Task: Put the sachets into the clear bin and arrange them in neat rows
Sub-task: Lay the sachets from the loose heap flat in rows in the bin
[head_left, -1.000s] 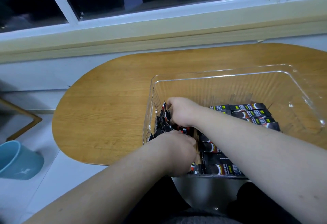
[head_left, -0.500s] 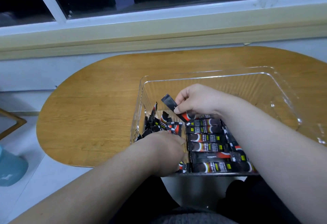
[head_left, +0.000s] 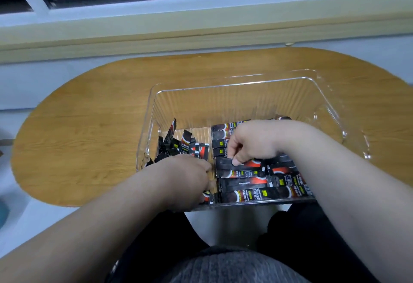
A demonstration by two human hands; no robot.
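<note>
Sachet in hand: I'm watching a slim dark stick sachet (head_left: 224, 163) lying across the laid row towards the near wall of the bin, with its left end under the right fingertips.
How it's handling: I'm guessing it's light, thin and floppy, with a glossy film that's probably sliding around easily. I'm thinking a soft pinch at one sealed end is the way to go, not a grab round the middle. Squeezing the belly is just asking for a crease or a split.
Laid row: the tidy sachets (head_left: 257, 194) are lying side by side with long sides touching, running from the near wall back towards the middle of the bin, right of centre.
Loose pile: the jumbled sachets (head_left: 178, 146) are leaning every which way by the left wall, and a few are standing on end.
Right hand: the right hand (head_left: 252, 141) is reaching over the row, fingers curled down and pinching that sachet's left end.
Left hand: the left hand (head_left: 187, 177) is digging into the near-left corner beside the pile. Its fingers are tucked under, so I'm not able to tell if they're gripping anything.
Clear bin: the clear bin (head_left: 324, 95) is sitting at the near edge of the table, poking out over it a bit.
Table: the wooden table (head_left: 89, 126) is standing under a window sill (head_left: 201, 30).
</note>
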